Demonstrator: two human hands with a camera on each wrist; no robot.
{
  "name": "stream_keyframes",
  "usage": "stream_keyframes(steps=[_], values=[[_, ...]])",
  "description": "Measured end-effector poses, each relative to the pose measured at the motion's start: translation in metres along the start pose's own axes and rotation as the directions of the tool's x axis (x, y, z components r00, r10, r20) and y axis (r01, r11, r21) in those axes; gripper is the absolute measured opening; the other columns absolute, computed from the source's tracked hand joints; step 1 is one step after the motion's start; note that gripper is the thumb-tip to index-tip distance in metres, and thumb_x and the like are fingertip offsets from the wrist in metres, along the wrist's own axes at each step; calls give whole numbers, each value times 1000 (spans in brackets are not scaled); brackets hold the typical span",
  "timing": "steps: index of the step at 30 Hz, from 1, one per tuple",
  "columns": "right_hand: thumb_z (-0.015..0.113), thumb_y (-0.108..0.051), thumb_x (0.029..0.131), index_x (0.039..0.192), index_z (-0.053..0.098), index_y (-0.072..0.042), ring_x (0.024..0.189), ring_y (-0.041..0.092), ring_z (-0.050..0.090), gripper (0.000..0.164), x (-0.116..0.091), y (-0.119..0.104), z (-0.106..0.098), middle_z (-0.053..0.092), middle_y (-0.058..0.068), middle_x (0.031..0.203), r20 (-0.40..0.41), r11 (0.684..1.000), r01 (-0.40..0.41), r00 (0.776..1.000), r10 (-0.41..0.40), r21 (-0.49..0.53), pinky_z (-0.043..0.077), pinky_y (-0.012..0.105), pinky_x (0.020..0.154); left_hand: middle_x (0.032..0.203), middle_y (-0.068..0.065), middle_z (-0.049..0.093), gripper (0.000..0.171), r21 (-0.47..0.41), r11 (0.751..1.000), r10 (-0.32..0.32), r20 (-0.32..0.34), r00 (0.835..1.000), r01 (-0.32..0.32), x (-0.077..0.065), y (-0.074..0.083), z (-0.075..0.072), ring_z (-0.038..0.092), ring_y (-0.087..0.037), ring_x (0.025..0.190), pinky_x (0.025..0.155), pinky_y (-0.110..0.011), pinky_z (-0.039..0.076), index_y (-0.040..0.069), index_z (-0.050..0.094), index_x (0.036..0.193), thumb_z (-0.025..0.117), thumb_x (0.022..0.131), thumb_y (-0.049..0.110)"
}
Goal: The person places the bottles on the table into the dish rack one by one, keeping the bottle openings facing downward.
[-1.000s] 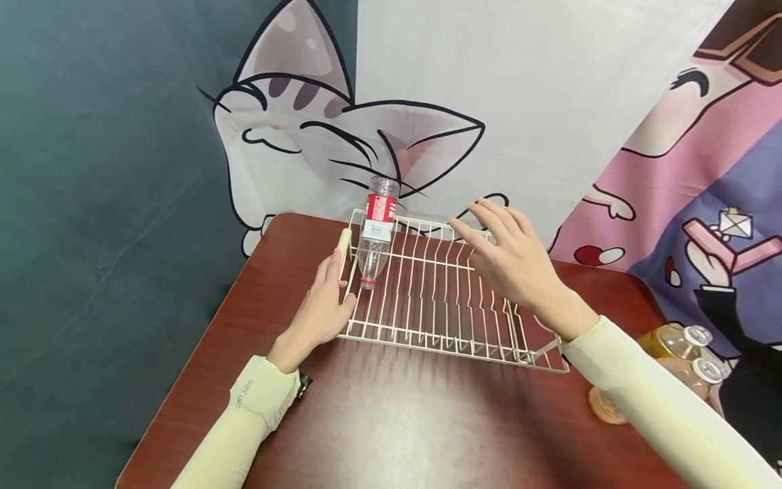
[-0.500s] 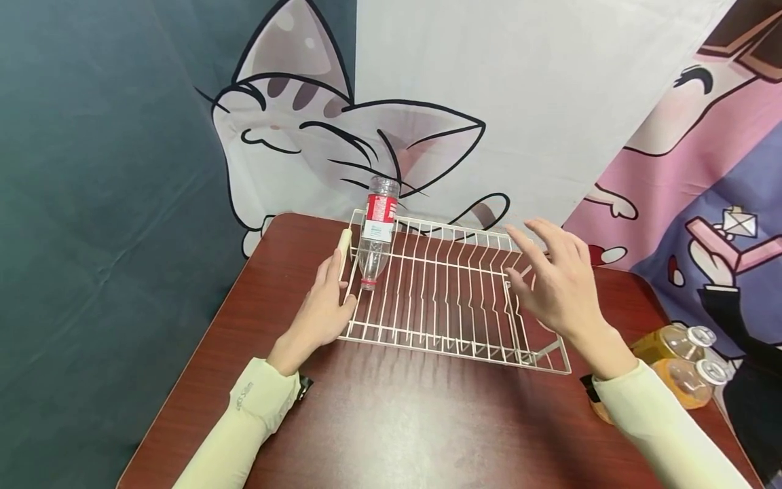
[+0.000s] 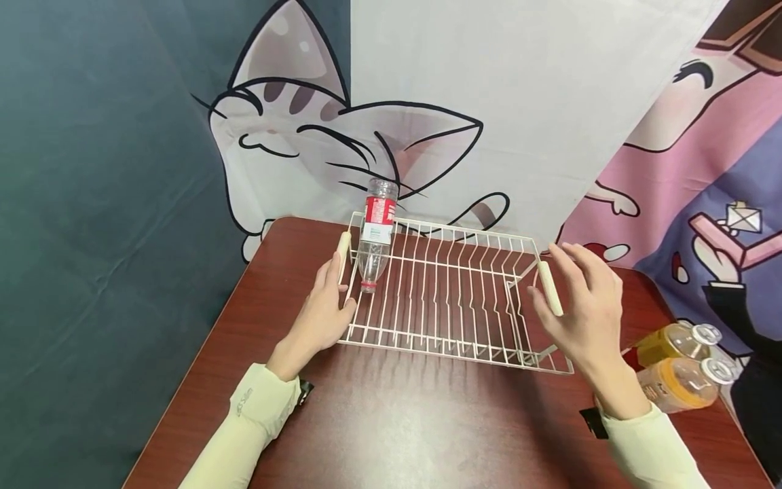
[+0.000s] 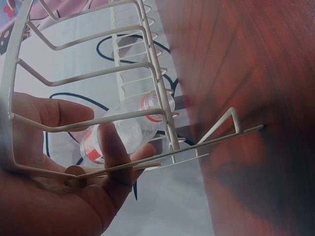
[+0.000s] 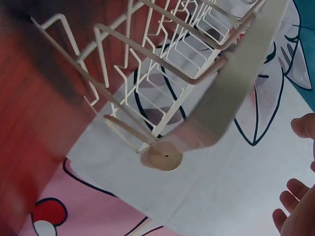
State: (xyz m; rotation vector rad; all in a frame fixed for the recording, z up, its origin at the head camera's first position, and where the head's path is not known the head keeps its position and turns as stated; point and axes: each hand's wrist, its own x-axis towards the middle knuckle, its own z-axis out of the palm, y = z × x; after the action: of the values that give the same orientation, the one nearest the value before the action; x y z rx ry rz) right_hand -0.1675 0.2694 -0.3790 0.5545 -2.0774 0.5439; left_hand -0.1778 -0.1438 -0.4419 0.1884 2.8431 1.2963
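Observation:
A cream wire dish rack (image 3: 464, 229) stands on the table, with a pale handle at each end. In its left part an empty clear plastic bottle (image 3: 379, 234) leans upside down, red cap low, with a red and white label. My left hand (image 3: 319, 304) grips the rack's left end by the left handle (image 3: 344, 250); in the left wrist view its fingers (image 4: 116, 147) curl round the end wires. My right hand (image 3: 583, 312) is spread with bent fingers beside the right handle (image 3: 551, 288), apart from it in the right wrist view and holding nothing.
Two bottles of yellow and orange drink, the nearer one (image 3: 679, 386) and the farther one (image 3: 668, 341), stand on the right of the reddish-brown table (image 3: 391, 428). A cloth backdrop (image 3: 531, 122) with cartoon cats hangs behind.
My right hand has moved right and toward me, from over the rack to beside its right handle. The left hand, rack and bottle have stayed in place.

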Motion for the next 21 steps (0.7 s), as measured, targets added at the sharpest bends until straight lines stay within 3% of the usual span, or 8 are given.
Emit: stream_keyframes(steps=[5,10,13,15,17,19,21], values=[[65,-62,103,141,72,-3,122,53,59,70,-11,-8,-4,67,30,135,-73,998,-59,996,57,-16,31,38,113,183,-16,16,97,-1,1000,2,-8,1000,-2,0,-1,1,65,-31,141,114,-63,46,8,1,179,63,105,15],[69,-66,101,139,71,1,120,56,58,77,-25,-15,-12,67,32,132,-121,991,-137,983,136,2,32,33,114,182,-16,16,97,-1,1000,8,-6,1000,-8,0,-1,1,65,-31,141,115,-65,44,6,1,179,63,104,14],[71,-67,99,141,71,1,125,50,59,80,-36,-18,-21,68,32,133,-121,979,-203,972,203,16,33,28,117,182,-17,16,97,-2,1000,9,-1,1000,-9,0,0,1,65,-32,141,115,-66,44,6,1,179,63,104,14],[76,-61,98,143,71,1,132,35,62,77,-43,-19,-28,68,32,134,-115,966,-254,960,257,40,35,24,118,182,-17,16,97,0,1000,9,-3,1000,-9,0,0,1,65,-32,141,114,-66,44,6,1,179,63,104,14],[83,-45,95,145,70,1,130,17,62,69,-51,-19,-35,71,27,135,-108,948,-310,942,316,73,38,18,108,182,-18,16,96,5,1000,13,-4,1000,-13,0,0,0,65,-33,140,113,-66,45,5,1,179,62,104,13],[88,-25,90,146,70,1,125,1,59,64,-58,-20,-41,73,16,137,-108,923,-370,918,381,110,39,14,98,182,-18,16,96,7,1000,18,-5,1000,-18,1,0,0,65,-33,140,112,-66,46,5,1,179,62,104,13],[88,-6,84,146,69,3,120,-4,58,66,-66,-20,-47,74,3,137,-112,894,-424,891,440,142,39,13,93,182,-18,16,96,6,1000,19,-4,1000,-19,1,0,0,65,-34,140,112,-65,46,5,1,179,62,104,12]])
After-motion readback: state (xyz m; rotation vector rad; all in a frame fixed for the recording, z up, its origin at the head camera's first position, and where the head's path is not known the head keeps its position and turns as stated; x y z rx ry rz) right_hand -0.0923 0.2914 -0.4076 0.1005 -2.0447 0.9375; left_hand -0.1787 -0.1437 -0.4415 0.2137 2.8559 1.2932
